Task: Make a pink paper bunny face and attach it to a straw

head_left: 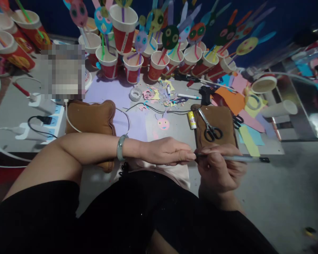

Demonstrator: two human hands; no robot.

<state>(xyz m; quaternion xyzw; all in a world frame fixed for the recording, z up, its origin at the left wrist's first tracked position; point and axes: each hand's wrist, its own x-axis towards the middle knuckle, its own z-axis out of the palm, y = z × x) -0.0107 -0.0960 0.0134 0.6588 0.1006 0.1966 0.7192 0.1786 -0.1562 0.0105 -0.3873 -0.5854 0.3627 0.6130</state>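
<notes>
A slim pen (237, 158) with a clear grey barrel and black ends lies crosswise between my hands, in front of the table edge. My right hand (224, 171) is closed around the barrel, the black far end sticking out to the right. My left hand (169, 151), palm turned inward, has its fingers pressed together at the pen's dark left end; whether that end is a cap I cannot tell. Just beyond, a small pink paper face (163, 124) with drawn eyes lies on the tabletop, apart from both hands.
Black-handled scissors (212, 132) lie on a brown cushion (225, 118) beside a yellow glue stick (192, 120). Another brown cushion (91, 116) and a power strip (54, 121) are left. Behind are paper scraps, a tape roll (135, 94), a glue gun (207, 94) and several red cups (132, 70) with paper figures.
</notes>
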